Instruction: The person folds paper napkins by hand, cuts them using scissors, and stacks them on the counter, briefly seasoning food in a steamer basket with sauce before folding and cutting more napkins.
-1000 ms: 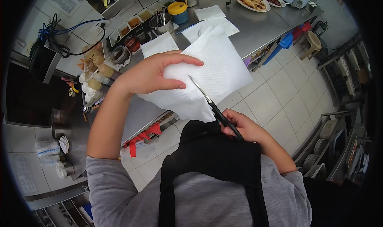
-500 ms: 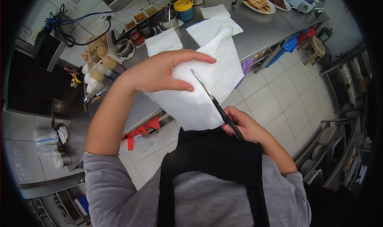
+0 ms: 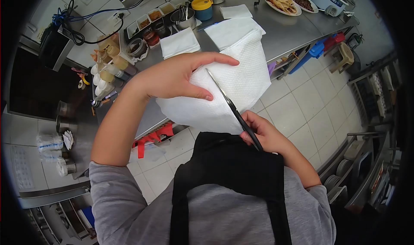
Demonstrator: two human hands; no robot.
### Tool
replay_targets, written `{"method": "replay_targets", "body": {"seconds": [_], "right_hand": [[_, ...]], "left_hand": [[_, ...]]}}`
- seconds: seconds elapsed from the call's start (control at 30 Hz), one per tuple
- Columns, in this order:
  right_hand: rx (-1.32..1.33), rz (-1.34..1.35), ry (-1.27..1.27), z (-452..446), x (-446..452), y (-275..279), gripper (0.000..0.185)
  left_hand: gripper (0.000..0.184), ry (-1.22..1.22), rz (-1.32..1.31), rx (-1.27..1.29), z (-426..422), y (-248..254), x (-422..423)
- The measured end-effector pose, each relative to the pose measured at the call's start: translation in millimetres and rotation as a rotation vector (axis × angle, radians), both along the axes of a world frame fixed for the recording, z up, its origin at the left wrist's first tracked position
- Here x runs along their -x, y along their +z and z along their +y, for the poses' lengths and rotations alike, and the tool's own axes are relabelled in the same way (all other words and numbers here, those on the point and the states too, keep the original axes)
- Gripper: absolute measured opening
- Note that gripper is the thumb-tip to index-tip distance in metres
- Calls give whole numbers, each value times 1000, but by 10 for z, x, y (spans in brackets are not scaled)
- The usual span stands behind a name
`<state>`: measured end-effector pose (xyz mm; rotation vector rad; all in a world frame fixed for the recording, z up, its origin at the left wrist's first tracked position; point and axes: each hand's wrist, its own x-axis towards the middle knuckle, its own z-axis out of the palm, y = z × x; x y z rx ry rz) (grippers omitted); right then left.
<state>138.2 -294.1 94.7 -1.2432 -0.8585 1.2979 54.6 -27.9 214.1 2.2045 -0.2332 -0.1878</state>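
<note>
A white textured paper towel point(image 3: 246, 72) hangs in front of my chest, over the counter's front edge. My left hand point(image 3: 177, 74) holds it from the left side, thumb and index finger spread across its face, the other fingers hidden behind. Scissors point(image 3: 239, 116) with black handles are gripped in my right hand point(image 3: 265, 135) at the sheet's lower right. Their metal blades lie along the towel, the tip pointing up-left between my left thumb and index finger. The blades look nearly closed. Whether they pass through the paper I cannot tell.
Folded white towels point(image 3: 180, 43) and more white sheets point(image 3: 228, 31) lie on the steel counter point(image 3: 280, 38). Behind them stand sauce bottles point(image 3: 113, 57), a yellow-lidded blue container point(image 3: 202, 9) and a pot of utensils point(image 3: 183, 18). Food plates point(image 3: 282, 11) and a blue cooker point(image 3: 325, 1) stand at the back right.
The towel's lower edge has risen slightly, and its right side has shifted a little to the right. My hands and the scissors keep nearly the same grip. The camera view has shifted slightly.
</note>
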Motion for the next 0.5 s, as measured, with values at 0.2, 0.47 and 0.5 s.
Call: {"method": "replay_targets", "body": {"seconds": [0.2,0.47,0.5], "right_hand": [[-20,-17,-2,55,-5,44,19],[-18,-46,15,83,-6,-42,20],[-2,-42,16,85,1,-26,21]], "left_hand": [[75,5,-1,-44,10,8,41],[67,-4,-24,-2,48,14,103],[64,44,74,88,48,44,113]]}}
